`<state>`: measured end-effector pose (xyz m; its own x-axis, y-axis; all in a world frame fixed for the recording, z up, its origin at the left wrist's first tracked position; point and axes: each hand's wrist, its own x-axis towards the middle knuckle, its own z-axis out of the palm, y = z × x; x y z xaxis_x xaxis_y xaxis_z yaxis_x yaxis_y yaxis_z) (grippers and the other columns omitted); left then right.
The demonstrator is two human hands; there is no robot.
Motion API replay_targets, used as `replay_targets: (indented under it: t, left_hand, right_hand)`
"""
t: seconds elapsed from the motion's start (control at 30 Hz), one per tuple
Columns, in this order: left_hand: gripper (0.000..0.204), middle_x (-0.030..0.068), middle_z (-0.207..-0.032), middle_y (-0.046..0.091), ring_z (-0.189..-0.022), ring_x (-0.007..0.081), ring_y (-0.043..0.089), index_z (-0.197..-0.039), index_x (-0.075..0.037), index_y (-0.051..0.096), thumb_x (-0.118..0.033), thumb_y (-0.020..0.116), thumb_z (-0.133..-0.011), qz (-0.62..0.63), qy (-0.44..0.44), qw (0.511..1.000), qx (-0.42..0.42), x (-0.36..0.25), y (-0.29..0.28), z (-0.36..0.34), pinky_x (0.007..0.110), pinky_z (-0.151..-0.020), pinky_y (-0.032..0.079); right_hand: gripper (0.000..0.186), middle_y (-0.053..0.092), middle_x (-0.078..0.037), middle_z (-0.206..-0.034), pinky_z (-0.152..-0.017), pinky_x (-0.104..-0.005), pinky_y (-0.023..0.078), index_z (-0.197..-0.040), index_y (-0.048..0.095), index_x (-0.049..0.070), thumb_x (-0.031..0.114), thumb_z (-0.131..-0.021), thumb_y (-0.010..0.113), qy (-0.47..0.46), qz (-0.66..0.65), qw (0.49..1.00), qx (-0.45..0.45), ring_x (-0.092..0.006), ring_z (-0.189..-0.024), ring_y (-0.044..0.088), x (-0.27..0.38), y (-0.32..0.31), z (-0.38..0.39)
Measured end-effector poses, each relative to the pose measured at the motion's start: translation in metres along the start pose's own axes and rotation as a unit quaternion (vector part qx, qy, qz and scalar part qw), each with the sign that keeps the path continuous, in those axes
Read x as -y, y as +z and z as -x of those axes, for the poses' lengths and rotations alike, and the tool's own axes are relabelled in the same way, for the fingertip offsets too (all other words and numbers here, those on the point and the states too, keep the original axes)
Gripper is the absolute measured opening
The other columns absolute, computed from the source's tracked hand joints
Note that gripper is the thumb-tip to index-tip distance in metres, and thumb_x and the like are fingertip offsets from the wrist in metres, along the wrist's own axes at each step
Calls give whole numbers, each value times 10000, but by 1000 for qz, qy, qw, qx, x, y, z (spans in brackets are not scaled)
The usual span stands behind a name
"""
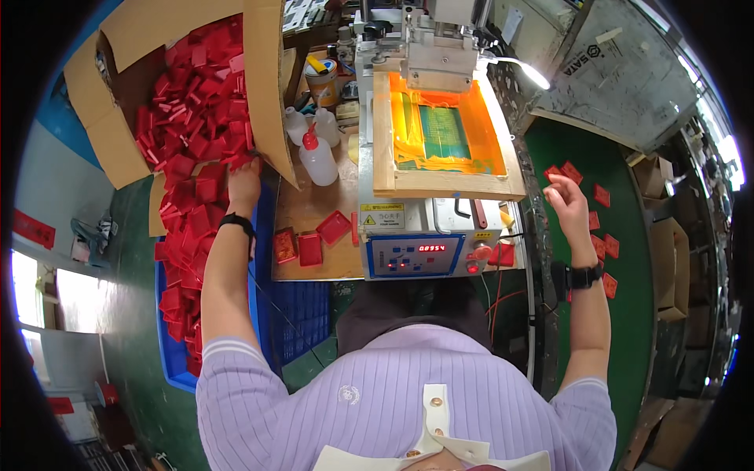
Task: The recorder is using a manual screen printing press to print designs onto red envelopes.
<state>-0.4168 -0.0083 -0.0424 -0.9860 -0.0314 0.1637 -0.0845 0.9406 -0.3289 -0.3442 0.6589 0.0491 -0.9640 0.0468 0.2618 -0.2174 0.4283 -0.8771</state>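
At the heap of red plastic pieces spilling from a cardboard box, my left hand has its fingers closed on a red piece at the right side of the pile. My right hand is raised right of the printing machine, fingers loosely curled and apart, holding nothing visible, beside the green surface dotted with several red pieces. The machine carries a wooden-framed screen with orange ink inside and a metal head above. More red pieces lie on the wooden bench left of the machine.
A blue crate holds red pieces on the left, with another under the bench. Plastic bottles and a can stand behind the bench pieces. A lit lamp arches over the right side. Cables hang below the machine.
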Motion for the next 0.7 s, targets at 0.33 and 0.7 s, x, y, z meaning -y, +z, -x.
replay_targets:
  t: [0.33,0.7]
  left_hand:
    - [378,161,-1047,562,-990,308,550,-1132,-9,508,-38,479,-756,348,51,922,-162,-31,-130,63,373,-886,433]
    - [310,45,-1037,584,-939,118,536,-1138,-23,552,-122,448,-863,721,88,683,78,-169,-261,24,243,-853,407]
  right_hand:
    - [491,582,-105,-1121,-870,-301,442,-1180,521,42,227,-767,714,-235,181,939,172,-199,-1039,542,28,65,-88]
    - [716,548,-143,-1197,-961,-349,398,-1236,480,39,316,-659,801,-189,149,914,327,-237,-1125,517,122,109,-104]
